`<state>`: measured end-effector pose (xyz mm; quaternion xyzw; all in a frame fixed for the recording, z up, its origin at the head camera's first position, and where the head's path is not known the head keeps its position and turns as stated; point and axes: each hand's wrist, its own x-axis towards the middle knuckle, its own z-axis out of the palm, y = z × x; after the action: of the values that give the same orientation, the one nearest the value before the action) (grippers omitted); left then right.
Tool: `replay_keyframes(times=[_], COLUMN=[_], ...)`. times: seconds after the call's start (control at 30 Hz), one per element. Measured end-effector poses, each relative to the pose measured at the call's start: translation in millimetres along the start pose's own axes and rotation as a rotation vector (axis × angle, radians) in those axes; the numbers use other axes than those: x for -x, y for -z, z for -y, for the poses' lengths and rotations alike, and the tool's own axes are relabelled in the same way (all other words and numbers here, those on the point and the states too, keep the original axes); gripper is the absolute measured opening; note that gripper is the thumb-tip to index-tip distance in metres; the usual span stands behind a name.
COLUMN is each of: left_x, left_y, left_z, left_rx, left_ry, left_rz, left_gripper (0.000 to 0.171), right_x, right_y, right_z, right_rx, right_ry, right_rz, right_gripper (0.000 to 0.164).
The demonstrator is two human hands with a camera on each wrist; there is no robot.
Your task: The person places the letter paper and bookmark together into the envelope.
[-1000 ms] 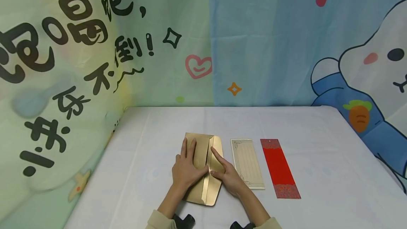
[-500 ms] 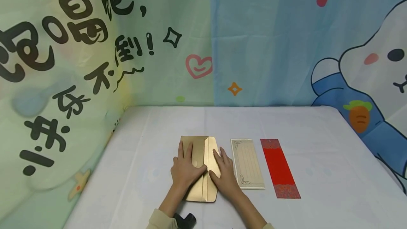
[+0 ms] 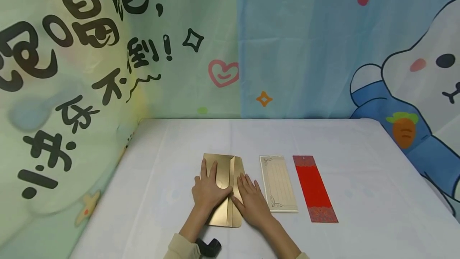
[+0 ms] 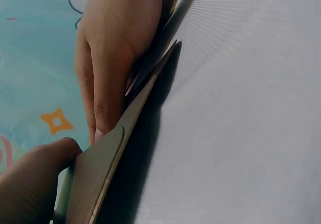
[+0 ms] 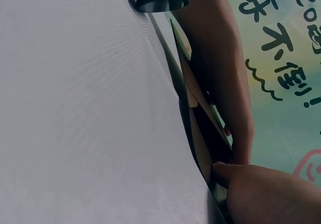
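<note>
A gold paper envelope lies on the white-covered table in the head view, a long narrow flap running down its right side. My left hand rests on its left part with fingers spread and the thumb reaching to the flap's fold. Straight fingers of my right hand press on the flap, the thumb near that fold. Seen from the left wrist, the envelope stands a little off the cloth along its near edge, over a dark shadow. From the right wrist, an open gap shows between the paper layers of the envelope.
Right of the envelope lies a cream card with ruled lines and corner ornaments. Beyond it is a red strip with patterned ends. A black device sits by my left wrist. Printed curtains hang behind the table.
The envelope has shifted slightly left and its flap has come down flatter. My right hand has gone from gripping the flap's edge to lying straight-fingered on it. My left hand has barely moved.
</note>
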<state>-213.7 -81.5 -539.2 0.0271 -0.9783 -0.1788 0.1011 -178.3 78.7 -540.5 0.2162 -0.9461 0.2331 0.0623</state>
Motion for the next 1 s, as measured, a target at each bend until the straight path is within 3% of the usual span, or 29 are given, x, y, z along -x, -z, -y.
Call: replay_keyframes(times=[0.17, 0.27, 0.4, 0.5, 0.57, 0.63, 0.8, 1.0], left_x=[0.1, 0.5, 0.6, 0.4, 0.6, 0.6, -0.4, -1.0], left_y=[0.7, 1.9, 3.0, 2.8, 2.3, 1.7, -0.3, -1.9], left_z=[0.4, 0.5, 0.2, -0.3, 0.0, 0.5, 1.5, 1.9], left_rx=[0.004, 0.009, 0.011, 0.016, 0.013, 0.008, 0.011, 0.023], left_ry=[-0.004, 0.001, 0.01, 0.012, 0.016, 0.019, 0.02, 0.027], left_rz=[-0.003, -0.006, -0.003, -0.002, 0.0, 0.001, 0.004, 0.015], left_gripper=[0.094, 0.094, 0.094, 0.094, 0.094, 0.094, 0.093, 0.092], right_x=[1, 1, 0, -1, 1, 3, 9, 9], right_y=[6, 12, 22, 29, 31, 32, 32, 30], right_z=[-1, -5, -21, -39, -50, -58, -69, -72], right_rx=[-0.049, -0.127, -0.184, -0.137, -0.092, -0.051, -0.029, -0.097], right_ry=[0.003, -0.032, -0.111, -0.172, -0.222, -0.282, -0.398, -0.421], right_rz=[0.018, -0.021, -0.199, -0.35, -0.403, -0.405, -0.318, -0.354], right_gripper=[0.062, 0.059, 0.052, 0.05, 0.052, 0.058, 0.069, 0.065])
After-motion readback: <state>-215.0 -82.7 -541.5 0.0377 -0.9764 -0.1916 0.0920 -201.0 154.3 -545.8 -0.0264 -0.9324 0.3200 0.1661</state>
